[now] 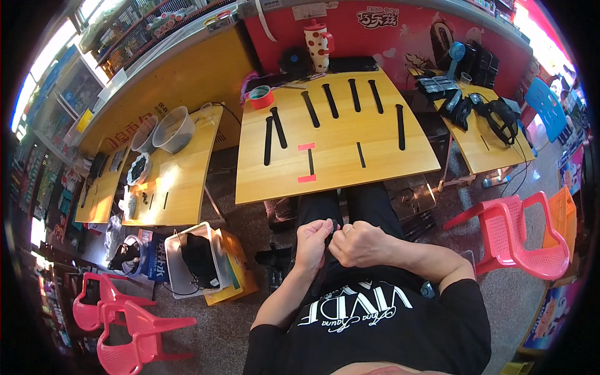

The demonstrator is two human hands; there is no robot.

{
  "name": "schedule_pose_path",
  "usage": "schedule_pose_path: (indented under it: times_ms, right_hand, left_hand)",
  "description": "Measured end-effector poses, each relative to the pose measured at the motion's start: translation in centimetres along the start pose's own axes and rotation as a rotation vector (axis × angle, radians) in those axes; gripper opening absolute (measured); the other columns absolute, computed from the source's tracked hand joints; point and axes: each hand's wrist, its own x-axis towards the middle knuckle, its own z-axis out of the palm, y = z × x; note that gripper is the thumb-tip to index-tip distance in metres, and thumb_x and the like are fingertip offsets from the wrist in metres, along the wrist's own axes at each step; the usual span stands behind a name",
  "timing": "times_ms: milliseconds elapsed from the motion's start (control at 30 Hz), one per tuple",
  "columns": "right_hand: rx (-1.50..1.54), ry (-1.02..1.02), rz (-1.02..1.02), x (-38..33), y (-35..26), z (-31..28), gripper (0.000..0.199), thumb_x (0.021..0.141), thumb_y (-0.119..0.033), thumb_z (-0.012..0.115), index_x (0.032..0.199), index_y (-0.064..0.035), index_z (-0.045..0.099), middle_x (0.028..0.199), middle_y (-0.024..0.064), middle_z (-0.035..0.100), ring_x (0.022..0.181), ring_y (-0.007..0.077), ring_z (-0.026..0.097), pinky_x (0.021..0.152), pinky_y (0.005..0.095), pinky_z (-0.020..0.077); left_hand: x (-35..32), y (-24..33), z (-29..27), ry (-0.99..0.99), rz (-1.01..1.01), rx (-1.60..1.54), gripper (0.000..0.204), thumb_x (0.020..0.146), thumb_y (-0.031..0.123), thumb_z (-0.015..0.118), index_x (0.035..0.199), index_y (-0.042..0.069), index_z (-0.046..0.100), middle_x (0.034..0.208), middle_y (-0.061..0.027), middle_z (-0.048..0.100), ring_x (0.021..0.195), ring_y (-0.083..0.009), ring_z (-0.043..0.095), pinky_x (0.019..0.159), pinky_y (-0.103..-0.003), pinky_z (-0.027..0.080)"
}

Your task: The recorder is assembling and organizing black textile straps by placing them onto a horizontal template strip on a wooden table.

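Note:
Close together over my lap, both hands are closed. My left hand (312, 242) pinches with thumb and fingertips a black strap (335, 223), of which only a little shows against my dark clothes. My right hand (360, 244) is curled into a fist right beside it, its fingers on the same strap; the fingers hide most of it. In front of me several flat black straps, each with a wider end, are spread on the wooden table (250, 184); one strap (400, 127) lies at the right. Nearer to me are red tape strips (307, 179) and a short dark strip (360, 155).
A red tape roll (261, 97) and a spotted tumbler (317, 47) stand at the table's back. Clear tubs (174, 131) sit on the left table. Below it is a white bin (198, 259). Pink chairs (515, 234) stand right and lower left. A small fan (457, 53) is far right.

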Motion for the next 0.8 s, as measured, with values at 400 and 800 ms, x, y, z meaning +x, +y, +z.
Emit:
schedule_pose_path:
  times_ms: [400,800]
  right_hand:
    - [0.362,0.335,-0.132,0.6,-1.3,-2.2,0.03,0.079,-0.025,0.069,0.062,-0.0117,0.049,0.059,-0.0016,0.039,0.048,0.0115,0.046,0.038,0.0258,0.0332]
    - [0.862,0.503,0.369,-4.1,4.9,-9.5,0.023,0.075,-0.008,0.079,0.068,-0.0063,0.057,0.054,0.0035,0.044,0.042,0.0204,0.045,0.04,0.0295,0.0322]
  left_hand:
    - [4.7,0.8,-11.2,0.553,0.099,-0.325,0.022,0.098,0.016,0.052,0.086,-0.002,0.06,0.073,-0.009,0.06,0.057,-0.0198,0.058,0.051,-0.034,0.052]
    - [4.0,-0.4,-30.3,0.946,0.208,-0.432,0.018,0.094,0.028,0.055,0.093,0.011,0.059,0.075,-0.0034,0.058,0.064,-0.0218,0.057,0.052,-0.037,0.044]
